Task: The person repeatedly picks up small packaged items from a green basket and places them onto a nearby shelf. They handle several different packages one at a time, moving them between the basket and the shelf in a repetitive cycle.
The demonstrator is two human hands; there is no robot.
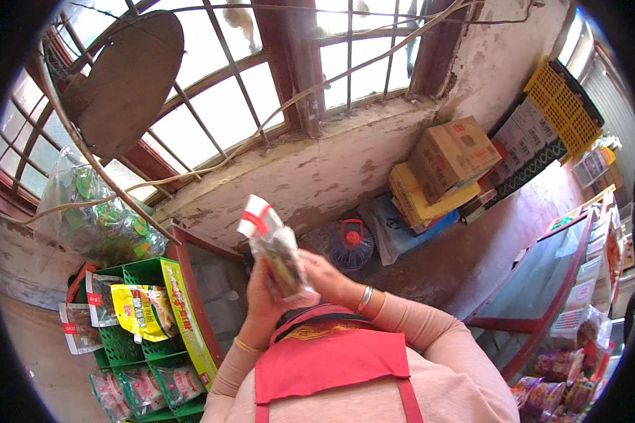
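Note:
A clear plastic food packet with a red-and-white top is held upright in front of my chest, its contents dark and partly blurred. My left hand grips it from the left side. On its right edge, the fingers of my right hand close on the packet; a silver bracelet circles that wrist. To the left, a green plastic rack holds a yellow pouch, similar red-and-white packets and several bags with white contents.
Cardboard boxes are stacked by the wall beyond a large clear bottle with a red handle. A glass-topped case stands at right. A filled plastic bag and cable hang near the barred window.

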